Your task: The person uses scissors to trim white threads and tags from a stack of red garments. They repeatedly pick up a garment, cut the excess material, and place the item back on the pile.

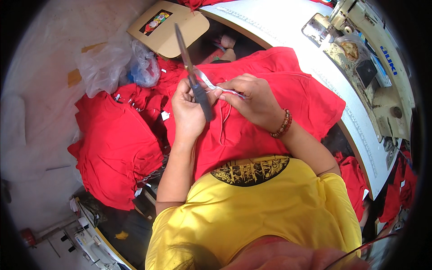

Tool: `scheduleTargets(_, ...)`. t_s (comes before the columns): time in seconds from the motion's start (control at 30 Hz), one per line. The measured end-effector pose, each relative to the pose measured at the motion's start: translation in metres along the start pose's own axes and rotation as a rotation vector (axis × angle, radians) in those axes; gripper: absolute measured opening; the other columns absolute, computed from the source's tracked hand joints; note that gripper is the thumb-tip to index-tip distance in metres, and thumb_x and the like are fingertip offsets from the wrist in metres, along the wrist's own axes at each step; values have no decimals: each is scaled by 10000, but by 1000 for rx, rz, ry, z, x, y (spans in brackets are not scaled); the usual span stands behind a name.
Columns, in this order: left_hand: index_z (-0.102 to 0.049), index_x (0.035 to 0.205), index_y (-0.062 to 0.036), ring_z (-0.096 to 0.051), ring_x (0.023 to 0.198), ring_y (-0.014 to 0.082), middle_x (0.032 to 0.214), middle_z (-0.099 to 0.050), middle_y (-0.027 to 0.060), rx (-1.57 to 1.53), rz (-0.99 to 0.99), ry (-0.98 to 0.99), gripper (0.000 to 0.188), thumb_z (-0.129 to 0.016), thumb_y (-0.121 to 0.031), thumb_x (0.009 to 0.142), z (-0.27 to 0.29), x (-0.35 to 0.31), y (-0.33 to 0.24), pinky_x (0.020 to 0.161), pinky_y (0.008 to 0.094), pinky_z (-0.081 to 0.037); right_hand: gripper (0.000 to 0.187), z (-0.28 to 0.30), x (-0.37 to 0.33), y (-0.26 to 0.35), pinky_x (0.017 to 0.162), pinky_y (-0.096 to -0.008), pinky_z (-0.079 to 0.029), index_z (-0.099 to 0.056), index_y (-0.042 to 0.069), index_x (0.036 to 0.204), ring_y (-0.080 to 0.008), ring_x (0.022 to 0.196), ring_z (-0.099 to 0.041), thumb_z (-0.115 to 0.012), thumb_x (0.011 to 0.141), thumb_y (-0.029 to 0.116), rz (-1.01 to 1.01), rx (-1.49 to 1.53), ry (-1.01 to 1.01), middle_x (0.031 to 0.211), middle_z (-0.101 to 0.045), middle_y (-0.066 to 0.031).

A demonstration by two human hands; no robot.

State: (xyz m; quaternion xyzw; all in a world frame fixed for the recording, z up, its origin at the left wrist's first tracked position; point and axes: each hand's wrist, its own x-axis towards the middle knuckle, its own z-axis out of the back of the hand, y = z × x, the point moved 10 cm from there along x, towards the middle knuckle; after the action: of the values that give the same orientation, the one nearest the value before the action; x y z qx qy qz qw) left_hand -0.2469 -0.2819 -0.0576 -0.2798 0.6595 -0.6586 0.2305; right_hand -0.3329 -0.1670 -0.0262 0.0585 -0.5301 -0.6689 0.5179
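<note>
A pair of dark-handled scissors (201,100), seen nearly edge-on with the long blades pointing away from me, rests in my left hand (186,105). The fingers of that hand are closed and its thumb reaches toward a narrow white strip (206,80). My right hand (254,96) pinches the same strip between thumb and fingers, close to the left thumb. The strip has dark marks and its far end curls up beside the scissors. Beneath both hands, red fabric (270,67) spreads over my lap and reaches the white table at the right.
A heap of red garments (119,148) with small white tags lies at the left. Beyond it are clear plastic bags (105,65) and a cardboard box (191,22). A sewing machine (391,81) stands on the white table (265,20). Another machine (90,240) shows at lower left.
</note>
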Motion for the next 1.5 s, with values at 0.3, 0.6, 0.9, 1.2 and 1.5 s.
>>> scheduleTargets(0.3,-522,923,2,-612,749,112,833,-629,76,-54,41,10,251,-693,78,756,7,-3,7,699,218,-512,194,-16,-6,-37,538,-170,-364,-677,4,989,10,619,-420,-682,827,110,-352,393,65,728,-560,52)
scheduleTargets(0.6,-498,933,4,-623,773,126,866,-629,94,-56,-19,-25,283,-707,60,751,9,-6,1,714,235,-523,194,-20,-11,-40,556,-179,-357,-674,5,1007,0,640,-427,-662,842,107,-330,349,84,733,-555,50)
scheduleTargets(0.9,-491,899,-5,-607,748,108,847,-631,90,76,-36,-21,270,-719,22,758,3,-9,2,695,230,-498,201,-19,-12,-39,585,-262,-445,-679,24,982,-97,637,-545,-640,822,139,-330,309,76,702,-621,-80)
scheduleTargets(1.2,-499,871,-22,-599,759,102,850,-634,67,159,-216,-23,228,-704,7,775,2,-12,-14,704,236,-491,137,-23,-11,-27,605,-222,-397,-662,2,965,-50,656,-464,-624,853,71,-209,387,79,754,-599,-17)
scheduleTargets(1.5,-495,915,-17,-592,774,103,856,-628,68,60,-181,-64,238,-692,13,785,13,-3,-16,707,224,-477,128,-18,-11,-30,597,-228,-401,-664,1,951,-76,663,-498,-607,858,68,-227,376,38,764,-595,-37)
